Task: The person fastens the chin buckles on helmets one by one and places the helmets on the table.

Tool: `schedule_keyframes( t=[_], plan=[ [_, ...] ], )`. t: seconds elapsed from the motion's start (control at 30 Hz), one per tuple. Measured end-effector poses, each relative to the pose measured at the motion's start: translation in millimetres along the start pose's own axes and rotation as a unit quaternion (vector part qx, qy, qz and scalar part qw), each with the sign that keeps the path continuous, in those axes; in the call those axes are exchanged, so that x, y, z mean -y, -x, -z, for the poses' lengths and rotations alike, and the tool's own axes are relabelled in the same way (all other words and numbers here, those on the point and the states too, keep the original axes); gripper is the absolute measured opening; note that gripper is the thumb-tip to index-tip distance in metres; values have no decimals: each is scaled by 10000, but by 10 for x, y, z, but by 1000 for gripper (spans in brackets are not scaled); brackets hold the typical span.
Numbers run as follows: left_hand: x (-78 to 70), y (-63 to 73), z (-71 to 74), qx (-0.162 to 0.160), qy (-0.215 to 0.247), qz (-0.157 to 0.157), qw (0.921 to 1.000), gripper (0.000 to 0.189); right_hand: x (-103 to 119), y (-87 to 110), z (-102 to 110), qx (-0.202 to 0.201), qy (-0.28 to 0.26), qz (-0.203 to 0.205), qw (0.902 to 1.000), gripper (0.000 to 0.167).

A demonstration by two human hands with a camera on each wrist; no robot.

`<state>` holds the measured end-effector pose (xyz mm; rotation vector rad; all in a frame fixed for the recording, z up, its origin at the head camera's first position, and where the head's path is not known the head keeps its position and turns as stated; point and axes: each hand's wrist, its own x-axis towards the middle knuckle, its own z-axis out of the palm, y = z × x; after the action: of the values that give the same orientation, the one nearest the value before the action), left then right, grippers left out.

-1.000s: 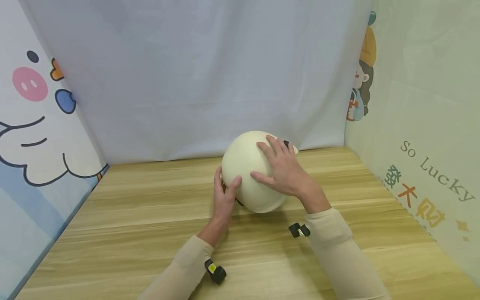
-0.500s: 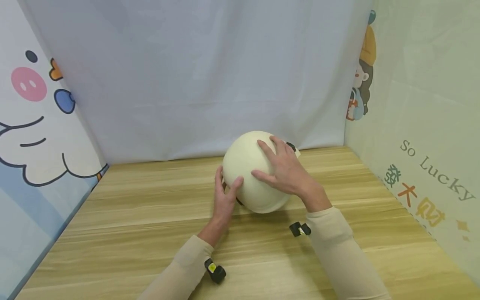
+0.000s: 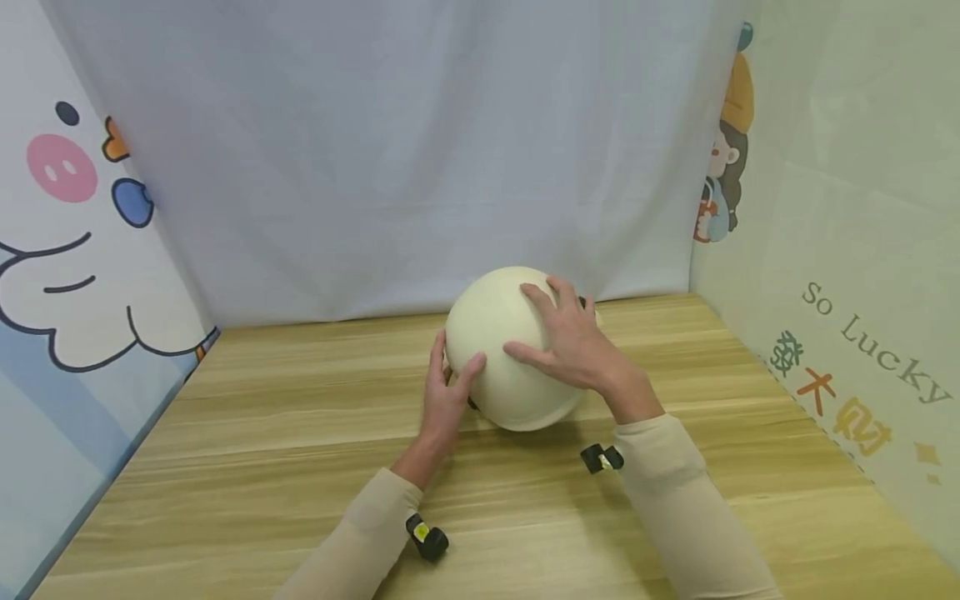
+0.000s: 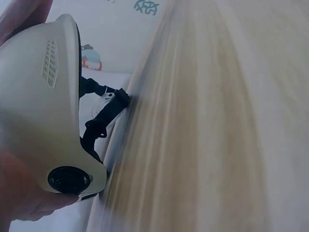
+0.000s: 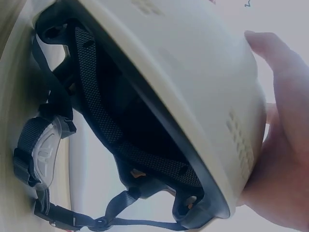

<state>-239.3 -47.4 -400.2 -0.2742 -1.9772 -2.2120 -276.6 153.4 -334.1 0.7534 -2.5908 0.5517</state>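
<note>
A cream-white helmet [image 3: 491, 312] is held between both hands above the wooden table, its rounded shell toward me. My left hand [image 3: 447, 406] grips its left side, thumb on the shell and fingers round the edge. Over the upper right lies my right hand [image 3: 576, 348], fingers spread and curved on the shell. In the left wrist view a black round knob [image 4: 70, 180] sits by the left fingers. The right wrist view shows the dark padded inside [image 5: 113, 116] and a black chin strap [image 5: 30, 140] hanging close to the tabletop. Whether the shell touches the table, I cannot tell.
The wood-grain table [image 3: 285, 442] reaches back to a pale grey curtain [image 3: 375, 167]. Printed cloth panels stand at the left [image 3: 60, 308] and right [image 3: 840, 208]. Small black wrist cameras [image 3: 427, 537] hang from the beige sleeves [image 3: 663, 467].
The helmet has turned slightly and shifted a little to the right and toward me. Both hands keep their hold, with only small shifts of the right fingers.
</note>
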Motion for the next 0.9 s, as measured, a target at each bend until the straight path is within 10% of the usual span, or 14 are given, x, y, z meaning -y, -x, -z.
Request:
schedule_keyframes(
  t=[0.23, 0.9],
  plan=[
    [304, -148, 56, 218, 79, -189, 9996, 77, -26, 1, 48, 194, -180, -161, 9995, 81],
    [328, -159, 55, -162, -6, 266, 9995, 85, -114, 23, 47, 288, -681, -321, 9967, 84]
  ],
)
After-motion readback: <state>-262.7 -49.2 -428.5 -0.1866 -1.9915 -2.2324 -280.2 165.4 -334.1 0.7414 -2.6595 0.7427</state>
